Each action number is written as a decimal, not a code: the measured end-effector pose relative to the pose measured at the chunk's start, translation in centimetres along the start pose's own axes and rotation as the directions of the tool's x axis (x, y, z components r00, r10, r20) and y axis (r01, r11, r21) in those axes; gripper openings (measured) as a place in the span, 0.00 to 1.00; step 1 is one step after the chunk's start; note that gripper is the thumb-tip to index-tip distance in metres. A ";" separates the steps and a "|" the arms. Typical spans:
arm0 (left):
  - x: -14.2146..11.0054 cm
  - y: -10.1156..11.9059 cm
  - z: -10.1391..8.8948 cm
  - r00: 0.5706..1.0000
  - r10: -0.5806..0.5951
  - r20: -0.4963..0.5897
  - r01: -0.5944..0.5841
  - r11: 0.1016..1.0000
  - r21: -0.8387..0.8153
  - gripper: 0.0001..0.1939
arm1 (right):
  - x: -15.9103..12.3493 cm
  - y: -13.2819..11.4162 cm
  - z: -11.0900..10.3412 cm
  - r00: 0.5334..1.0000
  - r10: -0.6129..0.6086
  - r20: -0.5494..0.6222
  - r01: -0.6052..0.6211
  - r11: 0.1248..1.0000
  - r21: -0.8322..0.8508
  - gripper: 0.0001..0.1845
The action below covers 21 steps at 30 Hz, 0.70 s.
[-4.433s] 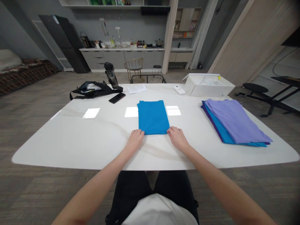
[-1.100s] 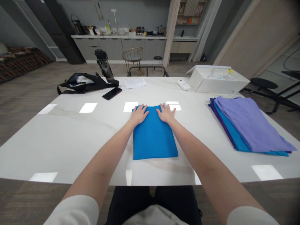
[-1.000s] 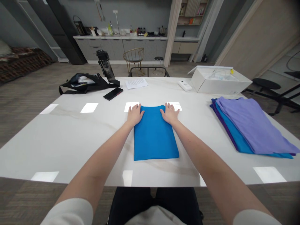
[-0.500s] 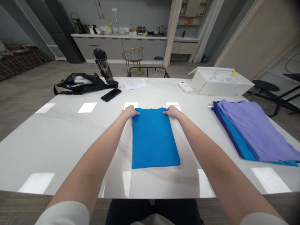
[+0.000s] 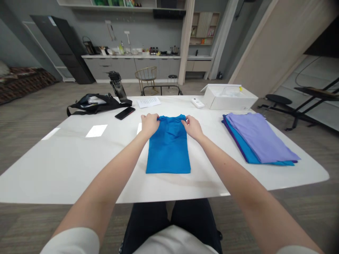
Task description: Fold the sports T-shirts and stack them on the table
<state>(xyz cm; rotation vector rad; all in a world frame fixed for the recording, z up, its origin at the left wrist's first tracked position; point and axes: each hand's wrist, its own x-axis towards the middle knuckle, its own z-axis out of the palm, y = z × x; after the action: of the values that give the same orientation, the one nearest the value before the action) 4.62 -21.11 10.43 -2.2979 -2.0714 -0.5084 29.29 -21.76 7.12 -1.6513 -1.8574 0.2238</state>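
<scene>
A blue T-shirt (image 5: 169, 150), folded to a rectangle, lies in front of me on the white table (image 5: 71, 165). Its far edge, with the neckline, is lifted a little, and creases run just below it. My left hand (image 5: 150, 124) pinches the far left corner between thumb and fingers. At the far right corner my right hand (image 5: 193, 126) has the same kind of pinch. To the right lies a stack of folded clothes, with a lilac garment (image 5: 259, 135) on top and blue and dark purple ones (image 5: 235, 139) beneath.
Along the far side stand a black bag (image 5: 96, 102), a dark bottle (image 5: 118, 86), a phone (image 5: 125, 113), a printed sheet (image 5: 149, 102), a small white device (image 5: 197, 103) and an open white box (image 5: 227, 98). Chairs and a kitchen counter (image 5: 132, 56) are behind.
Both hands have raised the shirt's far edge, which lay flat before, and creases have formed under it. The view has tilted upward, showing more of the kitchen wall.
</scene>
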 end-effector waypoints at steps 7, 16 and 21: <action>-3.6 9.1 -6.3 0.973 0.165 -0.162 -0.179 0.981 -0.073 0.15 | -5.5 -1.0 -10.2 0.983 0.036 -0.180 -0.037 0.999 -0.004 0.10; -6.6 23.1 -11.2 0.889 0.363 -0.279 -0.417 0.893 -0.168 0.11 | -13.8 2.0 -25.1 0.864 0.009 -0.503 -0.036 0.998 -0.044 0.09; -8.2 28.8 -9.4 0.846 0.475 -0.241 -0.533 0.758 -0.377 0.09 | -18.1 5.7 -28.8 0.807 -0.010 -0.590 -0.070 0.991 -0.112 0.10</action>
<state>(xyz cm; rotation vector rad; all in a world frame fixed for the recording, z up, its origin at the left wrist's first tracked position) 29.78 -34.79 23.34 -2.8109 -1.2662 -1.1350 50.21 -45.66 20.61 -1.5945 -1.3830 -0.3772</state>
